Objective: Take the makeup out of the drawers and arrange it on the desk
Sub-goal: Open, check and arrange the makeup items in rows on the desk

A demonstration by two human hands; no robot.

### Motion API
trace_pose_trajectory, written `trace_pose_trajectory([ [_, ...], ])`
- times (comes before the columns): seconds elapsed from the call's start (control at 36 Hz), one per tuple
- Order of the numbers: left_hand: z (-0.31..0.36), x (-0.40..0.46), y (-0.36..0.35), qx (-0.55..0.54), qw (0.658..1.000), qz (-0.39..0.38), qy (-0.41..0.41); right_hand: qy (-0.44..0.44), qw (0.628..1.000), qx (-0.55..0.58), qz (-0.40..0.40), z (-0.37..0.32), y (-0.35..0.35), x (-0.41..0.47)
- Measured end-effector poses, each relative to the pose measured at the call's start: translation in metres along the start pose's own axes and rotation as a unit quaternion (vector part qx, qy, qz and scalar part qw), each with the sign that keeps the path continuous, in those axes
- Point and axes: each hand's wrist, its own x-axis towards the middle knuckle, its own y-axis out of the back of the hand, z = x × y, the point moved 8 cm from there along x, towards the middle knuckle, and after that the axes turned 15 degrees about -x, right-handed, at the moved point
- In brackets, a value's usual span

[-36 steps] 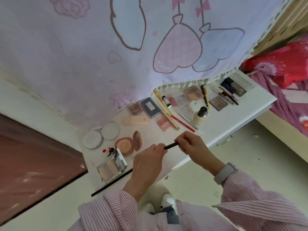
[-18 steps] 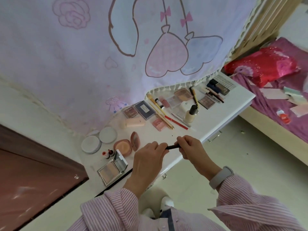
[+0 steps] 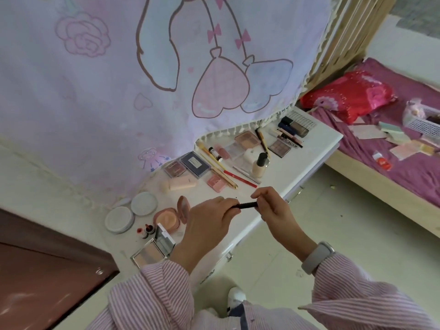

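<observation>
Now both hands' grip pinches black pencil: left hand [image 3: 209, 222], right hand [image 3: 273, 208], pencil [image 3: 246, 205]; powder compact [image 3: 166, 219] lies open.

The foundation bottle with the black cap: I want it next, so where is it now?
In the head view the foundation bottle stands upright right of centre on the white desk, beside the red pencil.

Both arms wear long sleeves [image 3: 152, 291] of pink-and-white striped cloth, loose and creased, with cuffs at the wrists. A pale grey watch band [image 3: 317, 257] wraps the right wrist. A white shoe [image 3: 235, 297] shows below.
</observation>
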Motion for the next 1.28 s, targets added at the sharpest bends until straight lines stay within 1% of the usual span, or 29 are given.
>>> trace_pose_trajectory([
  [0.08, -0.001, 0.004, 0.003, 0.026, 0.999, 0.035, -0.025, -0.049, 0.995, 0.075, -0.036, 0.007, -0.002, 0.001],
  [0.17, 0.002, 0.004, 0.003, 0.055, 0.995, 0.049, -0.060, -0.087, 0.984, 0.127, -0.094, 0.010, -0.009, 0.004],
  [0.22, -0.001, 0.001, 0.000, 0.064, 0.995, 0.042, -0.062, -0.096, 0.981, 0.133, -0.104, 0.010, -0.013, 0.005],
  [0.28, -0.001, -0.002, -0.004, 0.067, 0.996, 0.030, -0.044, -0.091, 0.981, 0.129, -0.108, 0.007, -0.016, 0.007],
  [0.33, 0.002, -0.003, -0.004, 0.098, 0.994, 0.040, -0.036, -0.080, 0.982, 0.124, -0.120, 0.002, -0.019, 0.009],
  [0.42, 0.005, -0.004, 0.001, 0.144, 0.987, 0.065, -0.023, -0.073, 0.983, 0.123, -0.114, -0.003, -0.017, 0.013],
  [0.5, -0.002, -0.004, 0.001, 0.116, 0.990, 0.077, -0.021, -0.066, 0.985, 0.110, -0.116, -0.004, -0.013, 0.016],
  [0.56, -0.004, -0.002, -0.003, 0.106, 0.992, 0.059, -0.019, -0.065, 0.986, 0.097, -0.121, -0.004, -0.014, 0.018],
  [0.61, -0.003, 0.001, -0.006, 0.120, 0.992, 0.043, 0.000, -0.067, 0.986, 0.087, -0.122, -0.003, -0.015, 0.020],
  [0.64, -0.001, 0.001, -0.004, 0.131, 0.990, 0.047, 0.009, -0.069, 0.986, 0.087, -0.123, -0.003, -0.016, 0.021],
  [0.67, -0.002, 0.000, -0.005, 0.124, 0.991, 0.046, 0.016, -0.071, 0.986, 0.088, -0.124, -0.002, -0.016, 0.022],
  [0.75, -0.012, -0.005, -0.016, 0.037, 0.999, 0.012, 0.023, -0.072, 0.985, 0.091, -0.131, -0.001, -0.018, 0.024],
  [0.83, -0.023, -0.008, -0.021, 0.050, 0.998, -0.006, 0.037, -0.072, 0.985, 0.082, -0.137, 0.002, -0.019, 0.023],
  [0.92, -0.025, -0.010, -0.024, 0.028, 0.998, -0.026, 0.042, -0.075, 0.985, 0.071, -0.139, 0.005, -0.020, 0.022],
  [1.03, -0.040, -0.013, -0.034, -0.028, 0.987, -0.069, 0.139, -0.089, 0.988, 0.042, -0.118, 0.014, -0.016, 0.027],
  [1.08, -0.051, -0.020, -0.041, -0.080, 0.972, -0.091, 0.199, -0.112, 0.989, 0.043, -0.081, 0.025, -0.007, 0.030],
  [1.11, -0.062, -0.025, -0.047, -0.138, 0.955, -0.090, 0.247, -0.129, 0.989, 0.050, -0.055, 0.032, -0.002, 0.032],
  [1.19, -0.094, -0.048, -0.058, -0.303, 0.871, -0.029, 0.387, -0.183, 0.979, 0.085, 0.016, 0.054, 0.014, 0.033],
  [1.22, -0.101, -0.055, -0.063, -0.345, 0.839, -0.006, 0.421, -0.198, 0.975, 0.096, 0.020, 0.061, 0.014, 0.033],
  [1.28, -0.110, -0.068, -0.073, -0.433, 0.767, 0.055, 0.471, -0.219, 0.970, 0.106, -0.006, 0.072, 0.004, 0.031],
])
